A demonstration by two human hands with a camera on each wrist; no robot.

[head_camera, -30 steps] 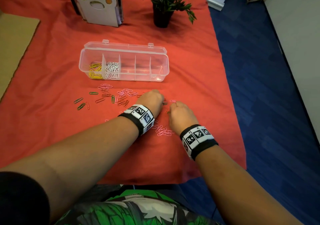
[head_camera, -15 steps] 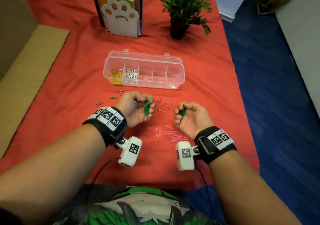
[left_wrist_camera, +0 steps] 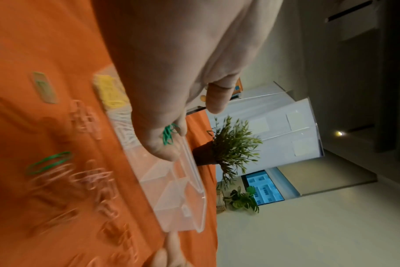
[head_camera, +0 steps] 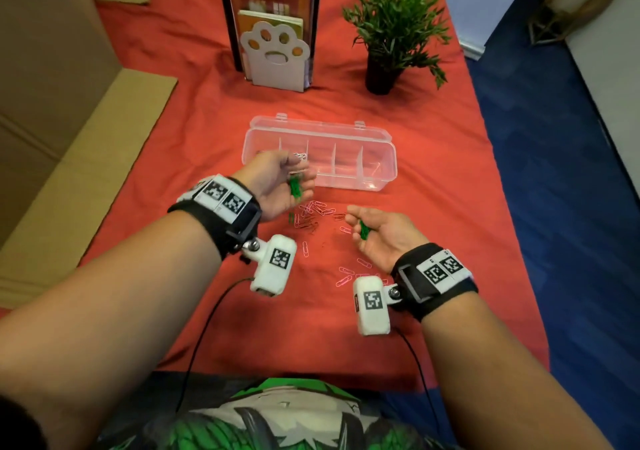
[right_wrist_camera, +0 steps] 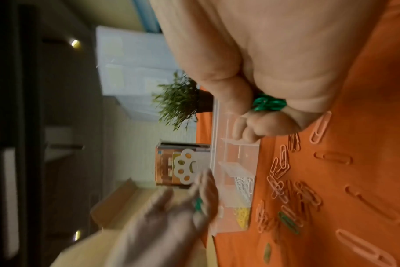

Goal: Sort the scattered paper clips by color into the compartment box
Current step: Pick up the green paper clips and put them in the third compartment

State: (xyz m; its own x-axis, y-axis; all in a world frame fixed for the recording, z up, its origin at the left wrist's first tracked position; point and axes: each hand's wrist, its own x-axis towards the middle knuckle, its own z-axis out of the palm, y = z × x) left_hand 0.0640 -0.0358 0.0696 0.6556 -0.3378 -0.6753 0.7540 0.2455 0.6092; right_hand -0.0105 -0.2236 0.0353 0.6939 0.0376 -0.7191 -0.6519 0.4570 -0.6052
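A clear compartment box [head_camera: 390, 167] lies open on the red cloth, with yellow clips [left_wrist_camera: 110, 94] and white clips [right_wrist_camera: 244, 186] in its left compartments. My left hand [head_camera: 294, 181], palm up, holds a bunch of green paper clips [head_camera: 295, 186] over the box's near left corner. My right hand [head_camera: 360, 228], palm up and nearer to me, curls its fingers round more green clips [head_camera: 363, 230], which also show as green clips [right_wrist_camera: 268, 104] in its wrist view. Pink and red clips [head_camera: 313, 212] lie scattered between the hands. One green clip [left_wrist_camera: 48, 162] lies on the cloth.
A paw-shaped book holder [head_camera: 273, 58] and a potted plant [head_camera: 391, 34] stand behind the box. Cardboard [head_camera: 69, 158] lies along the left. More pink clips [head_camera: 346, 276] lie by my right wrist. The table's right edge drops to blue floor [head_camera: 554, 207].
Both hands rose from the cloth and turned palm up with green clips in them. The left hand then moved forward to the box; the right stayed near.
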